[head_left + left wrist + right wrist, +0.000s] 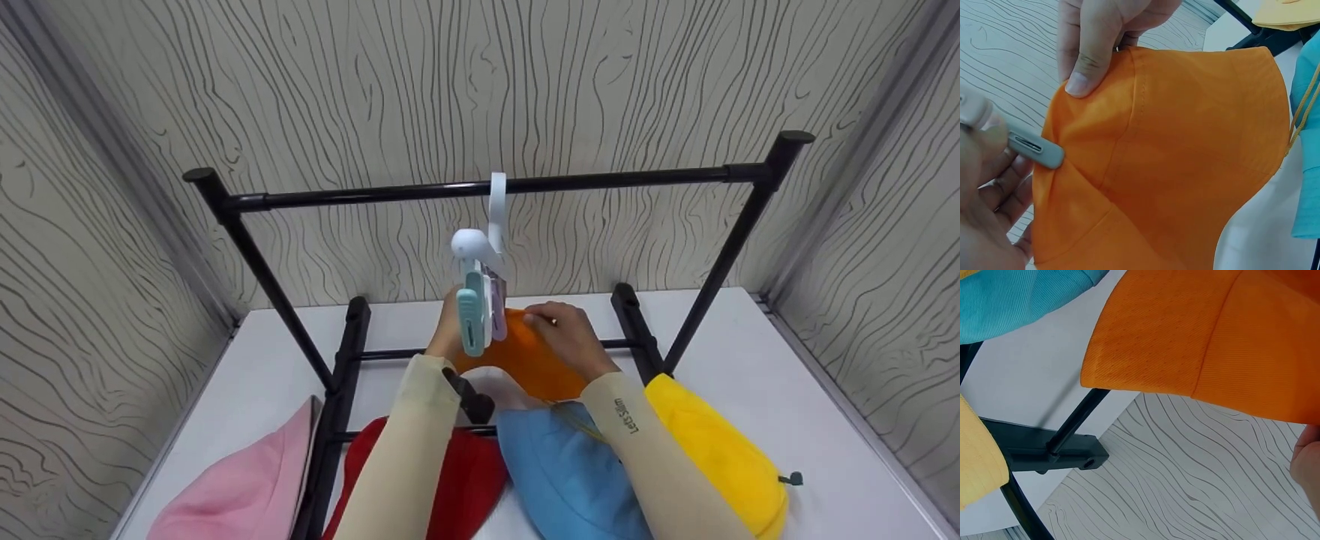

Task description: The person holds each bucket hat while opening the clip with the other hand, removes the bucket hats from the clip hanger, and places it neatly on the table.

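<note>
An orange bucket hat (551,367) hangs below a white hook hanger (497,214) fitted with teal, white and purple clips (471,315). In the left wrist view, a clip's jaw (1036,151) overlaps the crown fabric. My left hand (448,326) pinches that clip by its rear end, thumb on top and fingers curled behind; the head view hides most of this hand behind the clips. With thumb and fingers, my right hand (566,337) pinches the hat's upper edge. The right wrist view shows the orange brim (1151,337) and only a sliver of that hand.
A black rack (375,193) carries the hanger on its top bar. Around its base lie pink (232,480), red (469,480), blue (562,465) and yellow (712,457) hats on a white table (270,360). Wood-grain panels (420,90) stand behind and at both sides.
</note>
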{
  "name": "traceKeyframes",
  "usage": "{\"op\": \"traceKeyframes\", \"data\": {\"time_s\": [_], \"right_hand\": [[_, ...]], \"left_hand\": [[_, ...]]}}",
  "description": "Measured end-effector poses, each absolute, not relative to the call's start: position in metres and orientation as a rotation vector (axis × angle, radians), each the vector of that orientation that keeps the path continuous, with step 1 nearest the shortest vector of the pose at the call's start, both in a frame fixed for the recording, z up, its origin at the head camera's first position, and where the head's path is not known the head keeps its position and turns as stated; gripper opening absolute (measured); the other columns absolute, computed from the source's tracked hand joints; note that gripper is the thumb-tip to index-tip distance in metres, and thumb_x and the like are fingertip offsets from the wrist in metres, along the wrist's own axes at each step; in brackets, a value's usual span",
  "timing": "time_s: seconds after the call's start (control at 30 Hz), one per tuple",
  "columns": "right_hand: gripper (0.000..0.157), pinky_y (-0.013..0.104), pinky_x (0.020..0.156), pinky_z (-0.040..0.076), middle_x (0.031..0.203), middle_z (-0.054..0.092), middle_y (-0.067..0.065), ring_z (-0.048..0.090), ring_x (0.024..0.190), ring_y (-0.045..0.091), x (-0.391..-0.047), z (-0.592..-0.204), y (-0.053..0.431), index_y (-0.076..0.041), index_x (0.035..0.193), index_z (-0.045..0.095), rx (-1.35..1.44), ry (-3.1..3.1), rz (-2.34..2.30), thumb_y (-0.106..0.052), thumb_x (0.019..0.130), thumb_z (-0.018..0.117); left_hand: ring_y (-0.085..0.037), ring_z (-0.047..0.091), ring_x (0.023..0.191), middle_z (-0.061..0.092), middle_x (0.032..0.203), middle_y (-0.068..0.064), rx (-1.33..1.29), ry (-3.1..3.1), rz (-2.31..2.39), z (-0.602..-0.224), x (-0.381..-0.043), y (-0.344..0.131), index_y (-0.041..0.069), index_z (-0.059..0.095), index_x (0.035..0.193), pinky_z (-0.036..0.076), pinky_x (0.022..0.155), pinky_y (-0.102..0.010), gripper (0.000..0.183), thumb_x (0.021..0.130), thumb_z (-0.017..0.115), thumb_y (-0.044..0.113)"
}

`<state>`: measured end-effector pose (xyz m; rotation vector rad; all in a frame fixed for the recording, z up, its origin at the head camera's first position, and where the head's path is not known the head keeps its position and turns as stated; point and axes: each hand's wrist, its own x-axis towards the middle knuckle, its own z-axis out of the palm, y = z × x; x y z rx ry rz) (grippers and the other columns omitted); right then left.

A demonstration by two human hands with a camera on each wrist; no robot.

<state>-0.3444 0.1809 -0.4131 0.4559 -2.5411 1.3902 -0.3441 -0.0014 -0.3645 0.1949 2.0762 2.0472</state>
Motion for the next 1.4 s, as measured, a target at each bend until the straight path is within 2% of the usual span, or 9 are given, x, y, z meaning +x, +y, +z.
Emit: {"op": "traceKeyframes", "data": {"time_s": [0.27, 0.33, 0.5, 0.67, 0.83, 1.0, 1.2, 1.4], "right_hand": [[0.020, 0.031, 0.082, 0.050, 0.093, 0.064, 0.000, 0.057, 0.082, 0.015, -0.345, -0.416, 0.181, -0.010, 0.104, 0.067, 0.454, -2.547, 1.360, -0.019, 0.089, 0.056], [0.020, 0.032, 0.082, 0.050, 0.094, 0.065, 0.001, 0.058, 0.082, 0.015, -0.345, -0.416, 0.181, -0.009, 0.104, 0.067, 0.482, -2.529, 1.350, -0.018, 0.089, 0.056], [0.021, 0.033, 0.082, 0.050, 0.096, 0.066, 0.002, 0.060, 0.085, 0.016, -0.345, -0.417, 0.183, -0.008, 0.105, 0.067, 0.538, -2.507, 1.343, -0.014, 0.089, 0.055], [0.021, 0.034, 0.086, 0.048, 0.098, 0.065, -0.001, 0.058, 0.087, 0.016, -0.345, -0.417, 0.182, -0.012, 0.106, 0.067, 0.461, -2.573, 1.338, -0.018, 0.090, 0.055], [0.020, 0.034, 0.086, 0.048, 0.097, 0.065, -0.002, 0.056, 0.089, 0.016, -0.345, -0.420, 0.182, -0.014, 0.105, 0.067, 0.427, -2.597, 1.351, -0.019, 0.089, 0.056], [0.020, 0.034, 0.087, 0.047, 0.096, 0.065, -0.004, 0.055, 0.089, 0.016, -0.346, -0.423, 0.183, -0.016, 0.104, 0.068, 0.414, -2.607, 1.367, -0.021, 0.089, 0.056], [0.020, 0.035, 0.087, 0.047, 0.096, 0.065, -0.005, 0.056, 0.089, 0.015, -0.344, -0.423, 0.184, -0.017, 0.104, 0.068, 0.416, -2.590, 1.403, -0.022, 0.088, 0.057], [0.020, 0.034, 0.085, 0.048, 0.095, 0.066, -0.004, 0.056, 0.088, 0.015, -0.342, -0.425, 0.183, -0.014, 0.103, 0.069, 0.452, -2.567, 1.418, -0.020, 0.088, 0.057]], "left_hand": [[-0.022, 0.059, 0.093, 0.061, 0.100, -0.006, 0.126, 2.036, 2.083, -0.362, -0.339, -0.003, 0.019, 0.053, 0.106, 0.051, 0.080, -0.032, 0.027, 0.090, 0.050, 0.040], [-0.021, 0.058, 0.090, 0.060, 0.098, -0.005, 0.145, 2.083, 2.088, -0.364, -0.341, -0.002, 0.017, 0.052, 0.106, 0.051, 0.079, -0.031, 0.023, 0.092, 0.048, 0.035], [-0.017, 0.053, 0.079, 0.056, 0.088, -0.005, 0.157, 2.211, 2.076, -0.376, -0.354, 0.000, 0.013, 0.054, 0.096, 0.049, 0.075, -0.030, 0.018, 0.094, 0.044, 0.028], [-0.018, 0.055, 0.079, 0.057, 0.087, -0.005, 0.080, 2.172, 2.076, -0.385, -0.367, 0.002, 0.015, 0.056, 0.094, 0.050, 0.075, -0.031, 0.020, 0.092, 0.045, 0.032], [-0.017, 0.054, 0.075, 0.058, 0.085, -0.004, 0.151, 2.293, 2.047, -0.389, -0.369, 0.002, 0.016, 0.057, 0.094, 0.051, 0.072, -0.030, 0.018, 0.093, 0.045, 0.028], [-0.016, 0.053, 0.071, 0.056, 0.078, -0.002, 0.208, 2.420, 1.962, -0.388, -0.371, 0.003, 0.015, 0.057, 0.085, 0.051, 0.068, -0.029, 0.017, 0.092, 0.048, 0.028], [-0.018, 0.056, 0.074, 0.060, 0.081, -0.004, 0.255, 2.430, 1.936, -0.384, -0.368, 0.002, 0.014, 0.060, 0.087, 0.052, 0.071, -0.031, 0.014, 0.090, 0.052, 0.026], [-0.014, 0.050, 0.067, 0.054, 0.072, -0.001, 0.257, 2.532, 1.895, -0.386, -0.370, 0.002, 0.010, 0.059, 0.081, 0.047, 0.065, -0.027, 0.013, 0.088, 0.055, 0.021]]}}
